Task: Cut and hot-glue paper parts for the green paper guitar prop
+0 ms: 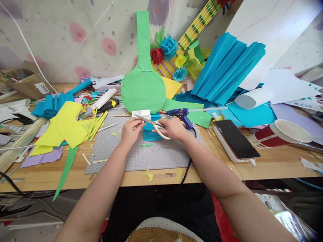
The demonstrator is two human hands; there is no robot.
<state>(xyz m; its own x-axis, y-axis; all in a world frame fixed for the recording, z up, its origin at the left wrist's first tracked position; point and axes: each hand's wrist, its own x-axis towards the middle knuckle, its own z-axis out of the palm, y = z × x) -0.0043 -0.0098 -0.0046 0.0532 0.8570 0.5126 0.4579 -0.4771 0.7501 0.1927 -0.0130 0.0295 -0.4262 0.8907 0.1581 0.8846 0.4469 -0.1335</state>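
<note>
Right grip (173, 129) around one scissors (151, 122), left grip (131, 129) pinching one white paper (141, 114), one glue gun (181, 115) beside

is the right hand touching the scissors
Touching. The head view shows the right hand gripping the scissors by their pale handles; the left hand pinches white paper.

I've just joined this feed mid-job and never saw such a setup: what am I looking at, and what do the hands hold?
No machine here: a person works with two bare hands. The single picture comes from a camera on their head, looking down. The left hand pinches a white paper piece; the right hand holds scissors, blades at that piece. Beneath is a grey cutting mat on a wooden table, with a blue glue gun, phone, red cup and yellow paper nearby.
</note>
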